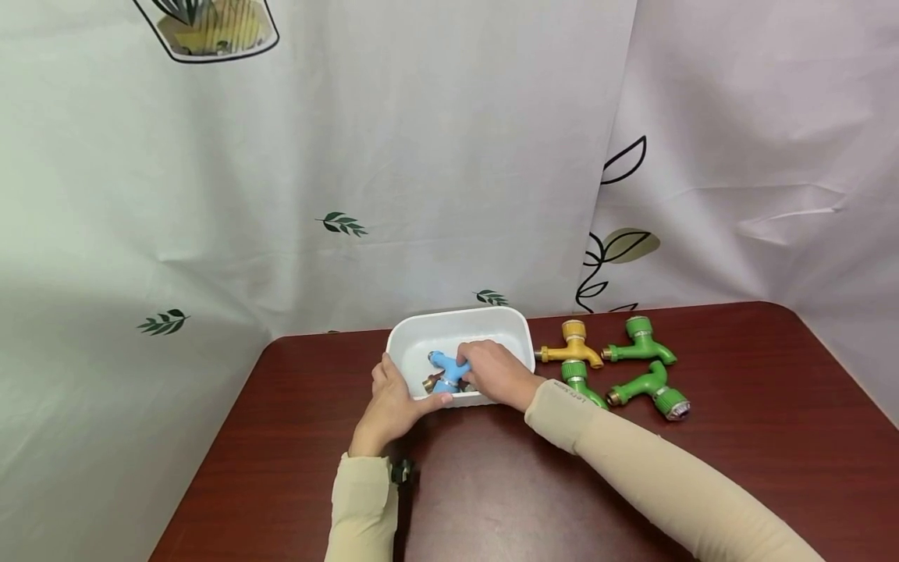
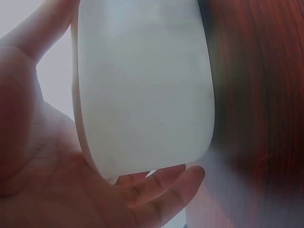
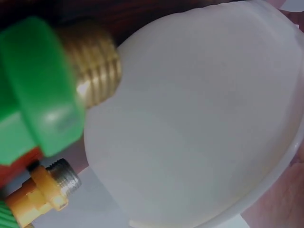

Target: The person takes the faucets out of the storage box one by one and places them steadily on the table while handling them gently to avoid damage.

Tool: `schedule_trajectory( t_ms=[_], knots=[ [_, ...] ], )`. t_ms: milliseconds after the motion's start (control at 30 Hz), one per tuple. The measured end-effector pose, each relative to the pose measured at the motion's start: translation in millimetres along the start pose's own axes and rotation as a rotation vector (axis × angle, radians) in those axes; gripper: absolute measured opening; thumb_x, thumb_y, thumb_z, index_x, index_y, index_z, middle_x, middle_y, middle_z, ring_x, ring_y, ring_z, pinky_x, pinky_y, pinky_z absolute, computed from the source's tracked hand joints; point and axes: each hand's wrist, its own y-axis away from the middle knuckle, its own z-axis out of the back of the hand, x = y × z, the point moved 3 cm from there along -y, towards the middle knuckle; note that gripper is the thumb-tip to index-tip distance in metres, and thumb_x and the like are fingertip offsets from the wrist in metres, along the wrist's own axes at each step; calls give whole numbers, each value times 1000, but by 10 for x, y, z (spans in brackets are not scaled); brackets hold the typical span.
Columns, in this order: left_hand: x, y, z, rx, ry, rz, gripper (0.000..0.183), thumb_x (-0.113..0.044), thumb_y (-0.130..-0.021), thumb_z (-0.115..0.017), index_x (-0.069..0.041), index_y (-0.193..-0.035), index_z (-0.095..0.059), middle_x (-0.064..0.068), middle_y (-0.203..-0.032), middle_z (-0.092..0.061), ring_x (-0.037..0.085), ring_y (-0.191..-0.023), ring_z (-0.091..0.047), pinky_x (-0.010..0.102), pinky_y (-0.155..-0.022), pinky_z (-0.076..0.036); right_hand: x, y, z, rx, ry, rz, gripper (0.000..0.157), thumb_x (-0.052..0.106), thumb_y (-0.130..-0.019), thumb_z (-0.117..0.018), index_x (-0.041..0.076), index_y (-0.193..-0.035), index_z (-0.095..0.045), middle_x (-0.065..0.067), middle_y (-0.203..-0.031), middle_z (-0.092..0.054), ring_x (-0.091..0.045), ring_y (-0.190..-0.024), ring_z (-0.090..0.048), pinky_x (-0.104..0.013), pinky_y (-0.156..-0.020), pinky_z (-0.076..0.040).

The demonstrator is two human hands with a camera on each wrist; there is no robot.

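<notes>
A white plastic basin (image 1: 460, 328) stands at the back edge of the table. My left hand (image 1: 389, 406) holds its near left corner, thumb along the front rim and fingers round the left end; the left wrist view shows this grip around the white wall (image 2: 147, 90). Inside the basin my right hand (image 1: 499, 375) grips a blue tap (image 1: 449, 371). A brass threaded end (image 1: 430, 383) shows beside that tap, low in the basin. In the right wrist view the basin's outer wall (image 3: 190, 118) hides most of the right hand.
Right of the basin lie a yellow tap (image 1: 562, 353) and three green taps, one at the back (image 1: 641, 343), one partly behind the right sleeve (image 1: 577, 376), one to the right (image 1: 649, 384). A white printed cloth (image 1: 435, 195) hangs behind the dark red table (image 1: 281, 437).
</notes>
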Motion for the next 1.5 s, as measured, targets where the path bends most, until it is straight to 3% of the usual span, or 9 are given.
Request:
schedule_trajectory(
  t_ms=[400, 800, 1500],
  knots=[
    [10, 20, -16, 5, 22, 8, 136, -52, -74, -86, 14, -153, 4, 33, -150, -16, 48, -130, -33, 54, -102, -41, -55, 65, 18, -57, -15, 24, 8, 5, -84, -79, 4, -91, -76, -4, -87, -74, -16, -78, -66, -32, -74, -53],
    [3, 18, -9, 3, 10, -4, 135, -51, -75, -86, 15, -152, 3, 34, -149, -16, 50, -129, -33, 55, -101, -42, -93, 117, 41, -76, -18, -17, 13, 11, -88, -79, 3, -98, -76, -7, -94, -75, -17, -86, -68, -35, -80, -55],
    [-4, 9, 1, 0, 8, -5, 135, -50, -74, -86, 16, -152, 3, 35, -149, -17, 51, -130, -33, 56, -102, -41, -176, 199, 92, -142, -70, -64, 16, 12, -88, -79, 4, -101, -77, -6, -98, -76, -14, -85, -68, -32, -76, -55]
  ],
)
